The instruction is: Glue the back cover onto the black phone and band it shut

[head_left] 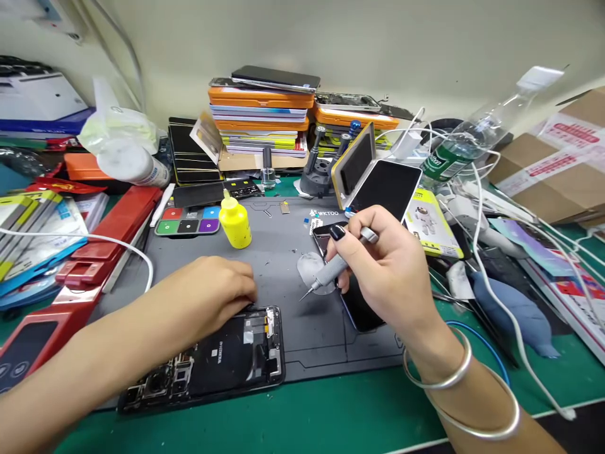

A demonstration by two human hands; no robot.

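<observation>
Black and opened, a phone (pixel 222 359) lies on a grey mat (pixel 307 340). The person's left hand (pixel 227 285) curls at its upper edge; whether it grips anything cannot be told. Beyond stands a yellow bottle (pixel 235 226), contents hidden, then a small dark-capped glass bottle (pixel 268 176). Thumb and fingers of the right hand (pixel 390 274) pinch a silver screwdriver (pixel 331 270), tip down. Far right, a clear plastic bottle (pixel 486 129) leans.
</observation>
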